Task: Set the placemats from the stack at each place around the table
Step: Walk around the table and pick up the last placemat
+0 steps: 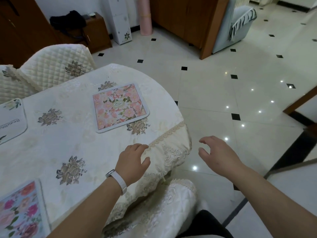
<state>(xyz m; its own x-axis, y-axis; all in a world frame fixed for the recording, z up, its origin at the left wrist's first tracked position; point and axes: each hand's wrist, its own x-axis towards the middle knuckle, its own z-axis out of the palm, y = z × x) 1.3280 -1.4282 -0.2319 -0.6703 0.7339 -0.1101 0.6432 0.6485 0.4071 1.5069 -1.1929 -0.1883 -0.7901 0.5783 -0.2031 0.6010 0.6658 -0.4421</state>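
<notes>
Left fingers (pixel 138 147): loosely curled, slightly spread, holding nothing. The tips are at the lace trim (pixel 169 133) of the cloth; I cannot tell if they touch it. Right fingers (pixel 205 140): half-curled, relaxed, also empty.

Left hand (pixel 133 158), white wristband (pixel 118 182) on the wrist, sits over the rim of the surface (pixel 68 143), nearer the camera than the pink placemat (pixel 120 107). Right hand (pixel 217 152) hangs right of that mat, past the rim and above the floor (pixel 223 93).

Judgement: two free hands low at the rim suggest a pause between mats, with nothing being carried.

Pink placemat: flat, roughly square, rounded corners, pale border, pink blossoms, small oval label at its middle. It lies close to the rim and a little askew, probably squared to a seat on that side.

White placemat (pixel 10 121): far left of the pink one, cut off by the frame, with printed lettering. It lies close to a quilted chair (pixel 54 64), which fits a place setting.

Blue placemat (pixel 18 212): left of the pink one and nearer the camera, partly out of frame, with bright flowers.

The three mats lie well apart, apparently one per place. The stack is not in view, so I cannot tell how many mats remain.
</notes>
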